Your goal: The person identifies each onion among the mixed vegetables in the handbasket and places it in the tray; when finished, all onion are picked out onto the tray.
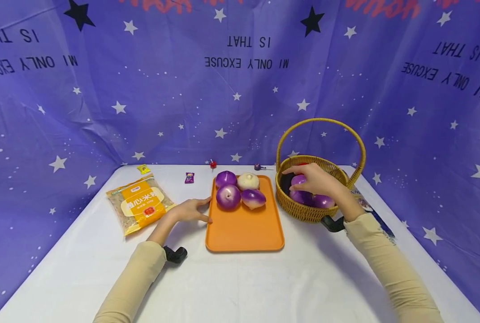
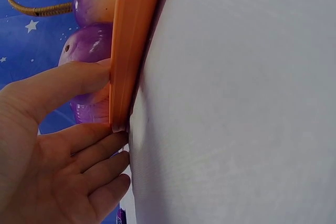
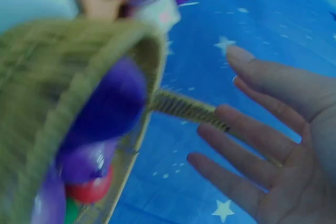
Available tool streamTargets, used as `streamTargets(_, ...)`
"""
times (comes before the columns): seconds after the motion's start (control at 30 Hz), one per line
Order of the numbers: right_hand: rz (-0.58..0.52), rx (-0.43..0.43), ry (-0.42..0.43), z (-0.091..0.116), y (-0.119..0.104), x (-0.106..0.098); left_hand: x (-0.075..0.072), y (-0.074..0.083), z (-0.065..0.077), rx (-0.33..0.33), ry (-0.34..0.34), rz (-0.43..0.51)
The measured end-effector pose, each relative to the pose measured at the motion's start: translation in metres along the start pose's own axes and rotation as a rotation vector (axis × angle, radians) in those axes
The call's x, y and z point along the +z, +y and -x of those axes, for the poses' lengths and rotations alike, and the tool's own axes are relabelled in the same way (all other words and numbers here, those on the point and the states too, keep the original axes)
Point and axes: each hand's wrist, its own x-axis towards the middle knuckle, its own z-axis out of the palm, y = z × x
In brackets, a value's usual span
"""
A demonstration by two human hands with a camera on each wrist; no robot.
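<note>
An orange tray (image 1: 244,231) lies on the table, with several round, onion-like vegetables at its far end. Purple ones (image 1: 228,197) sit there beside a cream-white one (image 1: 248,181). My left hand (image 1: 189,210) touches the tray's left edge; in the left wrist view its thumb (image 2: 79,78) lies against the orange rim (image 2: 128,40) and the other fingers extend alongside. Over the wicker basket (image 1: 304,213) hovers my right hand (image 1: 314,179), its fingers spread and holding nothing. Inside the basket, the right wrist view shows purple vegetables (image 3: 86,161), a red item (image 3: 92,188) and a bit of green.
A bag of pasta (image 1: 143,204) lies left of the tray. Small candies, yellow (image 1: 143,169) and purple (image 1: 189,178), and two lollipops, red (image 1: 213,164) and dark (image 1: 257,167), are near the back. The basket's tall handle (image 1: 324,120) arches upward. A dark packet (image 1: 374,215) lies right of it.
</note>
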Motion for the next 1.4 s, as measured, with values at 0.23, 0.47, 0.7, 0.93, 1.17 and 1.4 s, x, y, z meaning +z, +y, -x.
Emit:
streamTargets(0.23,0.061,-0.077,-0.176,-0.004,0.018,-0.008,0.001,-0.002,-0.002,0.003,-0.004,-0.010)
streamTargets(0.47,0.090,-0.093,-0.317,-0.007,0.027,-0.012,0.000,-0.004,-0.003,0.006,-0.002,-0.016)
streamTargets(0.7,0.114,-0.086,-0.410,-0.007,0.024,-0.012,0.001,-0.005,-0.003,-0.005,-0.003,-0.008)
streamTargets(0.93,0.143,-0.147,-0.420,-0.006,0.023,-0.001,0.002,-0.005,-0.002,-0.004,-0.002,-0.008)
streamTargets(1.17,0.161,-0.172,-0.351,-0.005,0.025,0.002,0.002,-0.006,-0.002,-0.007,0.002,-0.011)
streamTargets(1.4,0.181,-0.141,-0.295,-0.002,0.024,-0.007,0.000,-0.006,-0.002,0.001,0.008,-0.021)
